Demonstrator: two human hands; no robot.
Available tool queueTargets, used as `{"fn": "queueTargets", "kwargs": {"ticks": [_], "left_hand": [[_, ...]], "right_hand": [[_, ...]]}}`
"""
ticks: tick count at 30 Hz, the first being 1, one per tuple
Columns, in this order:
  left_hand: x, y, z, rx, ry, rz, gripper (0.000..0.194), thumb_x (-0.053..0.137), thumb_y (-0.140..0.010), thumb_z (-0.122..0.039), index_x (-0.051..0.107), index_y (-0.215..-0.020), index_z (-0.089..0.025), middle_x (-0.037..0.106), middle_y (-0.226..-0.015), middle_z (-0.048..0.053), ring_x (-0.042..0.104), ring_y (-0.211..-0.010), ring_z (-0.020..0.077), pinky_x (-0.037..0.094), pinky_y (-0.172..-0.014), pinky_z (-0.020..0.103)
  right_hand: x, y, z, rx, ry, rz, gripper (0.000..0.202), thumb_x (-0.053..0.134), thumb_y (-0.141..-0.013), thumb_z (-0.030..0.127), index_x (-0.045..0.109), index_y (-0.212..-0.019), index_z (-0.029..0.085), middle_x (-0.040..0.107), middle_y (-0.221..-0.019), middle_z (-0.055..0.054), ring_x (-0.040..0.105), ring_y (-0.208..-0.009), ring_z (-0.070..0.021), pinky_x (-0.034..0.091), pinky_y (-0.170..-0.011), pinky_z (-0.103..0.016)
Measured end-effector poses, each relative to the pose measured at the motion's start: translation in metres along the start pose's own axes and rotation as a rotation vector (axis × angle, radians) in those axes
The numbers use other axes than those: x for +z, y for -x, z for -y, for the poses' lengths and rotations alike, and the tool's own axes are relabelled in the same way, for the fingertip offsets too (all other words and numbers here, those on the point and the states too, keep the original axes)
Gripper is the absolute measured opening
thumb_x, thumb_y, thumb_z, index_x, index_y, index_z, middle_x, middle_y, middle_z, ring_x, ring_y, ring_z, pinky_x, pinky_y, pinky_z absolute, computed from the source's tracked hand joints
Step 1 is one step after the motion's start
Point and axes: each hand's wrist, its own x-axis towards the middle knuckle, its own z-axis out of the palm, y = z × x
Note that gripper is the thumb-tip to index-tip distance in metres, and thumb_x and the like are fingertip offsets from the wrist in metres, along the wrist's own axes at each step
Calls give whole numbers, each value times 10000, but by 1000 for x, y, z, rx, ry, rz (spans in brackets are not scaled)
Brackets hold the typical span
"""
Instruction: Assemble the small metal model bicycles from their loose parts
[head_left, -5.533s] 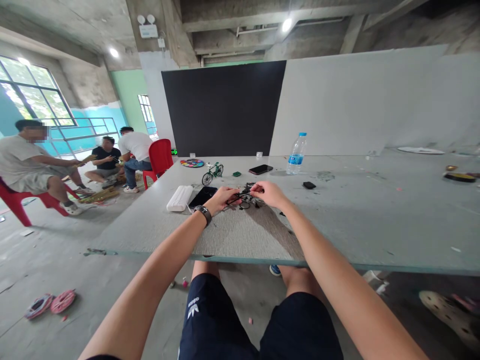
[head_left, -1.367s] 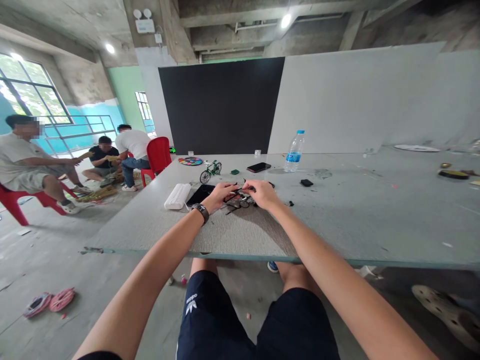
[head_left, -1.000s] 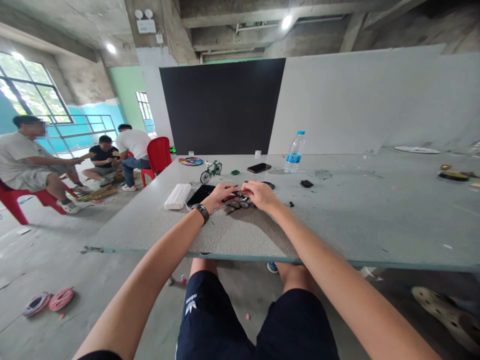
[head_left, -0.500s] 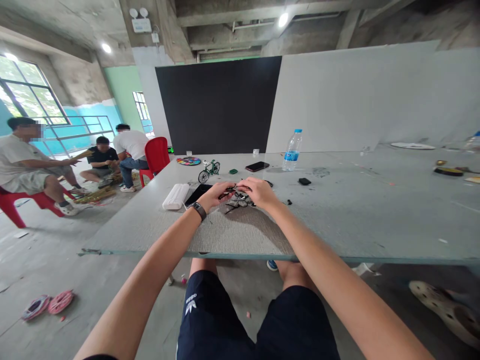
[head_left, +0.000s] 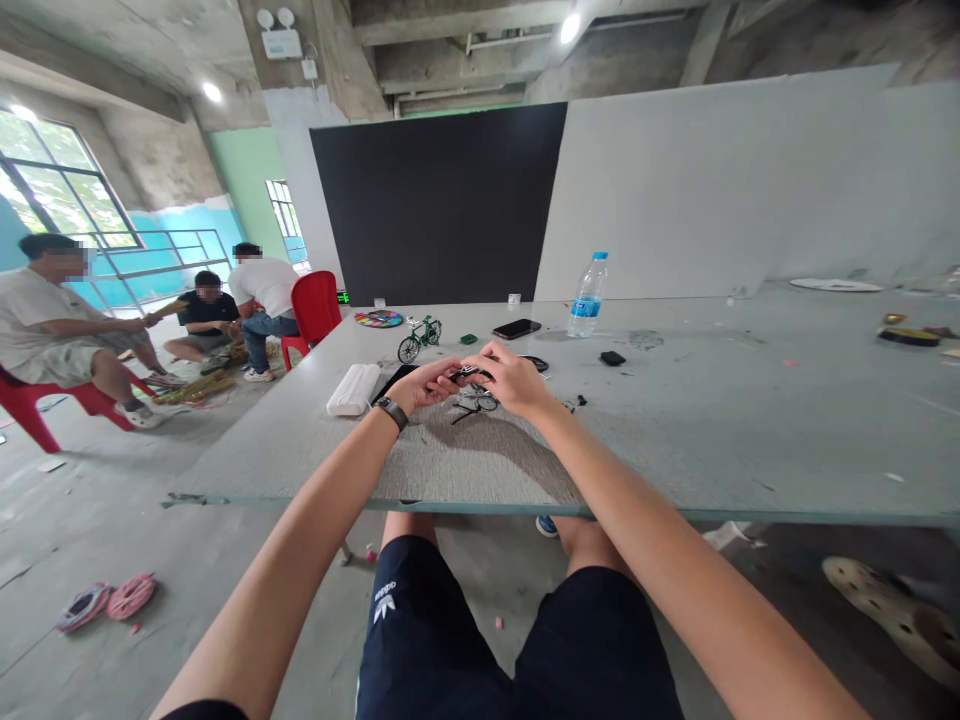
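Observation:
Above the grey table (head_left: 675, 440), my left hand (head_left: 429, 385) and my right hand (head_left: 511, 376) meet with fingers closed on a small dark part (head_left: 468, 374). Its exact shape is partly hidden by my fingers. Just below them lie thin dark and silvery pieces (head_left: 480, 402), one of them round like a small wheel. A dark ring (head_left: 537, 363) shows behind my right hand. Tiny black bits (head_left: 579, 401) lie to its right. A green miniature bicycle (head_left: 420, 338) stands beyond my left hand.
A white case (head_left: 355, 390) and a black phone (head_left: 391, 383) lie left. Farther back are a paint palette (head_left: 379, 318), green piece (head_left: 469, 339), another phone (head_left: 517, 328), water bottle (head_left: 587, 297) and black object (head_left: 612, 358). Several people sit at the far left.
Both hands have shifted slightly; my left palm is turned up more, and my right fingers reach over the small part. Several pieces below are more exposed. The view has tilted slightly.

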Motion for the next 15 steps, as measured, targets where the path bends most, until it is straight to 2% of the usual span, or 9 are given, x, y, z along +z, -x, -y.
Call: {"fn": "queueTargets", "kwargs": {"ticks": [6, 10, 12, 15], "left_hand": [[2, 2, -1, -176, 144, 85, 287, 530, -986, -328, 580, -778, -136, 575, -688, 31, 286, -368, -9, 130, -293, 93], [6, 3, -1, -201, 155, 138, 276, 530, -986, -336, 579, -800, -139, 565, -673, 14, 280, -344, -11, 104, -289, 100], [7, 4, -1, -199, 120, 154, 258, 533, -985, -336, 584, -819, -145, 540, -642, 0, 269, -332, -8, 102, -290, 103], [7, 3, -1, -239, 47, 143, 274, 513, -991, -335, 585, -808, -145, 424, -533, -37, 231, -315, 8, 93, -286, 110]], "right_hand": [[2, -2, 6, 9, -34, -35, 233, 582, -947, 263, 712, -1141, 264, 577, -1021, -63, 543, -737, -156, 383, -621, -270], [4, -3, 7, 13, -55, -28, 210, 592, -940, 253, 719, -1107, 264, 581, -1011, -56, 540, -733, -156, 379, -626, -271], [4, -3, 8, 6, -49, -10, 209, 589, -939, 240, 721, -1099, 263, 582, -1009, -56, 528, -711, -148, 368, -616, -271], [4, -3, 8, -12, -32, 31, 214, 586, -938, 240, 723, -1101, 262, 582, -1001, -55, 508, -678, -138, 344, -590, -270]]}}
